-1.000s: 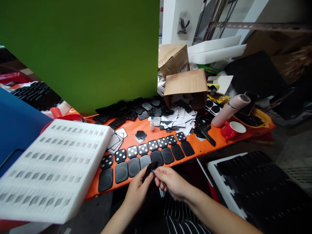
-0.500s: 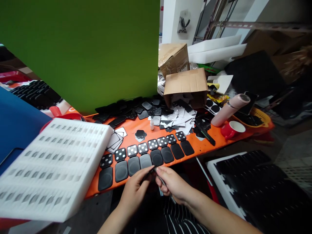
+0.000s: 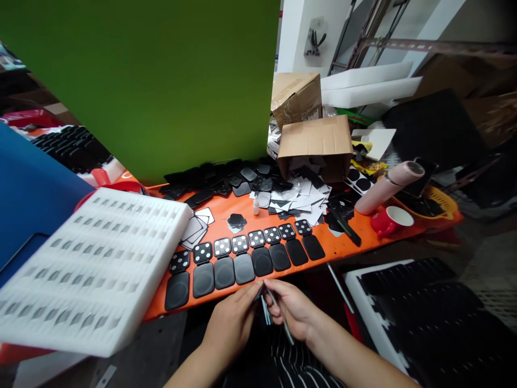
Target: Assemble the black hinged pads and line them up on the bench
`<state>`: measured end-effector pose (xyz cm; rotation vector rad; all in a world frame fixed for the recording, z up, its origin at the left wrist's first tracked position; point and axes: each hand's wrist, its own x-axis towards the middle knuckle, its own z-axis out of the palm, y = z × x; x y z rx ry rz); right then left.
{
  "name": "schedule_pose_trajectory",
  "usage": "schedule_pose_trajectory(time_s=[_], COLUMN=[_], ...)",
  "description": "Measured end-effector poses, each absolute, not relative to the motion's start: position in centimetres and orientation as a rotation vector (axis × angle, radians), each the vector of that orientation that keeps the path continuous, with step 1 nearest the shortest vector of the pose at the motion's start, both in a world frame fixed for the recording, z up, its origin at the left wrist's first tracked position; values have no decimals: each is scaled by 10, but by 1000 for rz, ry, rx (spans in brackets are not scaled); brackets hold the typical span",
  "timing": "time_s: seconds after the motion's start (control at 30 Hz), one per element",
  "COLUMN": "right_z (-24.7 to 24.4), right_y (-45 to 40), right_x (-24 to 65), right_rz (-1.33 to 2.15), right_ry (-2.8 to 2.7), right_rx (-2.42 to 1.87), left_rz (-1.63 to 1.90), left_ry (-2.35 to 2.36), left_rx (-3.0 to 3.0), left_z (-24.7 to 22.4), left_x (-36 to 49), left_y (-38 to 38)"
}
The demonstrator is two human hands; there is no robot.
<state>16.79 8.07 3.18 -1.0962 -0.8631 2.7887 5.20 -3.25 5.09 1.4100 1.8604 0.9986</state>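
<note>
My left hand (image 3: pixel 232 318) is closed, thumb and fingers pinched on a small dark piece that they mostly hide. Close against it, my right hand (image 3: pixel 294 311) grips a slim grey metal rod-like tool (image 3: pixel 286 323) that slants down toward my lap. A short shiny bluish metal part (image 3: pixel 266 311) shows between the hands; which hand holds it I cannot tell. Just beyond my fingertips, a row of black folding pads (image 3: pixel 224 272) lies opened out along the orange table's edge. Their upper flaps (image 3: pixel 222 247) carry white dots.
A white foam tray (image 3: pixel 121 269) with slots stands at the left of the orange table (image 3: pixel 343 245). Behind the row are a small bottle (image 3: pixel 256 206), white cards (image 3: pixel 301 196) and a cardboard box (image 3: pixel 317 141). A pink flask (image 3: pixel 388 188) and red mug (image 3: pixel 385 222) stand right.
The view has shifted slightly, so the table appears farther right. Both hands sit a little lower and nearer my lap, and more of the metal part between them shows.
</note>
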Motion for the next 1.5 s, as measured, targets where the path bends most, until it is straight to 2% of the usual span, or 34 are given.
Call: schedule_pose_trajectory(time_s=[0.13,0.27,0.37,0.47,0.67,0.77,0.9,1.03,1.13,1.2,1.33,1.5], right_z=[32,36,43,53,63,59,45,37,40,42,41,34], right_y=[85,93,95,93,91,91,85,80,82,86,89,85], right_x=[163,159,155,152,150,151,147,141,140,142,145,143], right_rz=[2806,2571,2151,1715,1264,1384,1836,2144,2407,2503,2541,2529], right_ry=[-923,-1561,-2098,-2409,-2722,-2681,-2332,-1910,-1575,-1484,-1628,-1748], right_rx=[-946,-846,-812,-742,-728,-717,-873,-931,-885,-868,-929,-970], left_rz=[1241,1331,1205,1015,667,500,441,860,1307,1480,1575,1481], left_ry=[1773,1679,1879,1991,2137,2168,2180,2053,1755,1606,1572,1831], left_rx=[944,682,910,1145,1383,1448,1436,1199,761,459,276,641], left_z=[44,38,45,54,45,39,38,37,32,28,29,44], left_x=[50,47,47,49,53,55,58,55,47,40,31,39], left_y=[-24,-18,-18,-18,-23,-28,-33,-28,-20,-16,-16,-21])
